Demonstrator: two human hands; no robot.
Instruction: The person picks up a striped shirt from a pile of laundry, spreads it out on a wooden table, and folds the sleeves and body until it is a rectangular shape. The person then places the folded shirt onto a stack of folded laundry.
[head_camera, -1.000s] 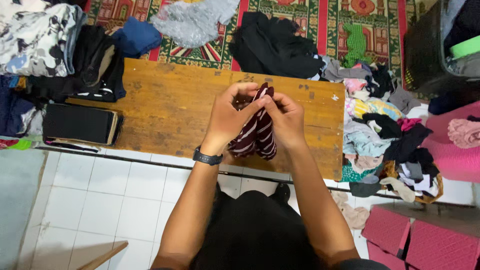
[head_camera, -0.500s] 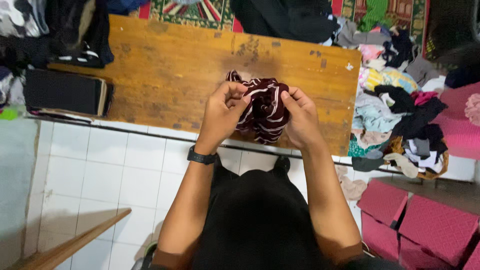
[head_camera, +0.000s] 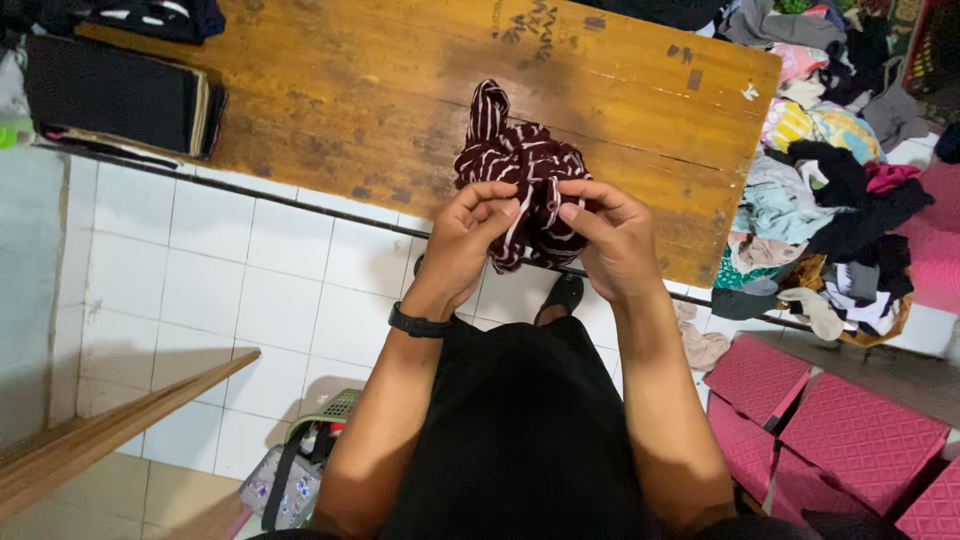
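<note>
Striped cloth (head_camera: 522, 170), maroon with white lines, sits bunched at the near edge of the wooden table (head_camera: 340, 90), held between both hands; half a second ago it was a tighter ball, and now one end pokes up toward the far side of the table. At the far left a black folded stack (head_camera: 115, 92) lies on the table's corner, closer to the frame's top edge than before, since the view has tipped down and more white tile floor (head_camera: 250, 290) shows. Low at the left a wooden plank (head_camera: 110, 430) reaches further in, and a grey bag (head_camera: 295, 470) with a green rim has come into sight beside the person's knee. The left hand (head_camera: 468, 240), a black watch (head_camera: 415, 322) on its wrist, pinches the cloth's lower edge with thumb and fingers closed on it. The right hand (head_camera: 612, 240) grips the same edge just beside it, fingers curled into the folds. Right of the table a heap of mixed clothes (head_camera: 830, 200) lies on the floor, and below it pink quilted boxes (head_camera: 840, 420) stand near the person's right leg.
</note>
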